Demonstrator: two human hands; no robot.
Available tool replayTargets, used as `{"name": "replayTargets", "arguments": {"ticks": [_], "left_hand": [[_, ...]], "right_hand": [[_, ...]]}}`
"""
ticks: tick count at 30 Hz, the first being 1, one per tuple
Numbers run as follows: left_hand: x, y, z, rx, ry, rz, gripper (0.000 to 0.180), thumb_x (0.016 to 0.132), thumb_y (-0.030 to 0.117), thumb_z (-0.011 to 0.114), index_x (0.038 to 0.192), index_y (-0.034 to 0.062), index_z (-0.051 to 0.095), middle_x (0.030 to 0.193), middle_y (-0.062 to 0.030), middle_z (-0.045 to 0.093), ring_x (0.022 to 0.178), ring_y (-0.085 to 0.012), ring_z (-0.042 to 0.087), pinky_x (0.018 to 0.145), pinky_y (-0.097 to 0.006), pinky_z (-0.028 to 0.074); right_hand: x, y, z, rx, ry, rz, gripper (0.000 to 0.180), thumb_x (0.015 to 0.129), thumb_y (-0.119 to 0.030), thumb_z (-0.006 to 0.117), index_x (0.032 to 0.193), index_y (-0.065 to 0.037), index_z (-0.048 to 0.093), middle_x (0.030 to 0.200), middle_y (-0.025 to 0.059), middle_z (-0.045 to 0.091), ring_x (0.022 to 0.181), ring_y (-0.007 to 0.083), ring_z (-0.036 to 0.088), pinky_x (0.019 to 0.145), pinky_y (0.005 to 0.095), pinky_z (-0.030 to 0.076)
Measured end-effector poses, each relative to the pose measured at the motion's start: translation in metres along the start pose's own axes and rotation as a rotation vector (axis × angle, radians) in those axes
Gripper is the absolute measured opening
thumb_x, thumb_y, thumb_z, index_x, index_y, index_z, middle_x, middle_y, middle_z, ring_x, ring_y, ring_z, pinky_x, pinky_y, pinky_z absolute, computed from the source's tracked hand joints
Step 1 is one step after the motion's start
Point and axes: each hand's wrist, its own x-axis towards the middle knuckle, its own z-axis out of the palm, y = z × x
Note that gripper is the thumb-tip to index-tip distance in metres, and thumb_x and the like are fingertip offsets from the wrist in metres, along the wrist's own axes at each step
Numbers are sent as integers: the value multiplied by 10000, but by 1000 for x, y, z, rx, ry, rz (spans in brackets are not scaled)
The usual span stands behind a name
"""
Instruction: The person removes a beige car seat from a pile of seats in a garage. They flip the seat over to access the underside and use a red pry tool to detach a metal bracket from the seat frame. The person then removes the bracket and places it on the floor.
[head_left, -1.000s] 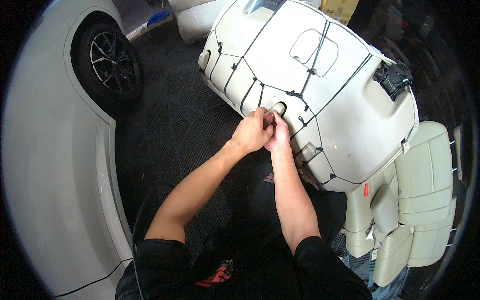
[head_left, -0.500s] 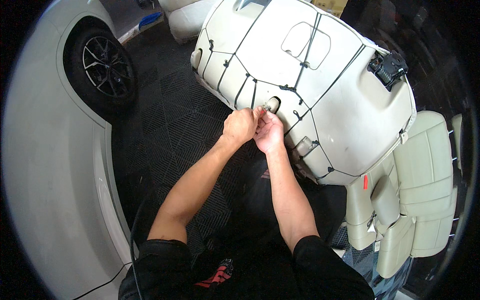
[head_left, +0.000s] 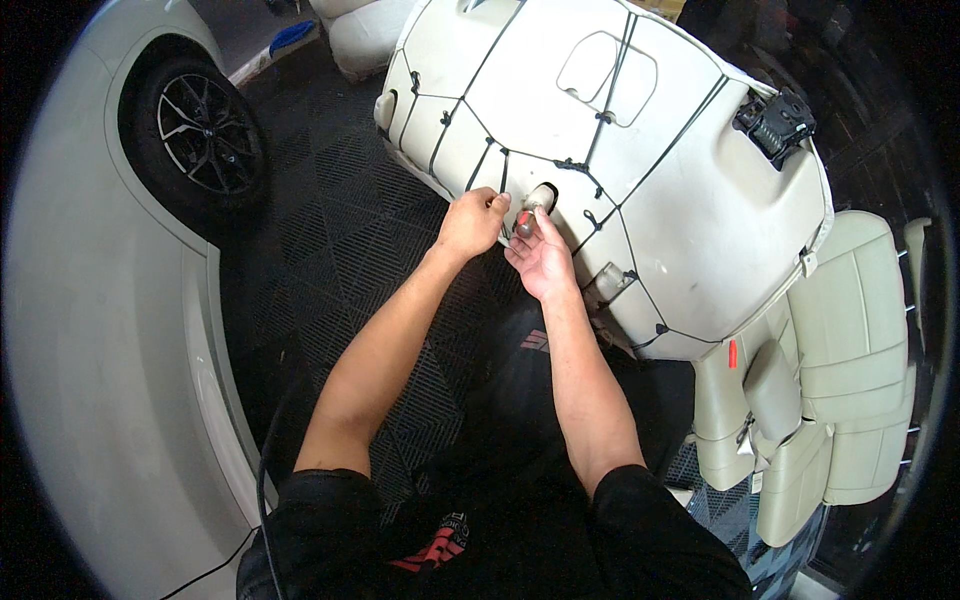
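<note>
Fingers curl closed on the left hand (head_left: 470, 224), anything pinched there hidden; just to its right, a red-ended fitting (head_left: 525, 223) lies beside the thumb of the palm-up, loosely open right hand (head_left: 542, 263), apparently steadied without a firm grip; beyond rises the beige panel (head_left: 715, 235).

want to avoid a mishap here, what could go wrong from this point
The small red-and-grey piece sits at the open right hand; if it is loose, it might drop to the dark floor. The left hand is close to the black cords stretched over the cream panel, so it could snag one.
</note>
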Motion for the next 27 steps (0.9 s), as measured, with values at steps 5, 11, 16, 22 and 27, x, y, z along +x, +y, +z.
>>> {"name": "replayTargets", "arguments": {"ticks": [5,11,16,22,27], "left_hand": [[3,-7,22,-48,35,121,260,799,197,666,994,27,649,840,-124,682,737,-207,669,687,-330,522],[4,-9,57,-161,69,114,236,825,157,634,1028,37,642,907,-119,670,777,-195,648,717,-330,524],[-35,4,75,-1054,-220,-352,268,952,222,485,1025,5,624,887,-70,644,742,-160,609,689,-304,521],[-90,-92,75,-1115,14,-546,213,934,190,486,1016,26,595,872,-64,634,744,-177,618,676,-323,518],[-197,-238,71,-901,401,-946,228,867,173,544,1008,11,618,827,-93,624,715,-184,596,658,-316,498]], "right_hand": [[-10,-9,-19,-86,-22,24,306,856,-393,646,918,-94,623,783,26,588,693,168,560,695,342,480],[-36,-28,-46,-234,-114,-8,315,861,-375,635,942,-71,630,785,35,601,725,172,586,683,337,498],[-56,-34,-57,-623,-149,-88,222,890,-235,610,984,-35,637,863,10,617,783,105,590,721,292,502],[-115,-59,-82,-652,-22,-121,271,881,-232,540,1009,-3,609,863,90,624,662,176,606,603,296,506],[-136,-130,-111,-964,274,-505,303,901,-238,461,1055,-7,584,759,62,575,567,129,524,514,248,432]]}}
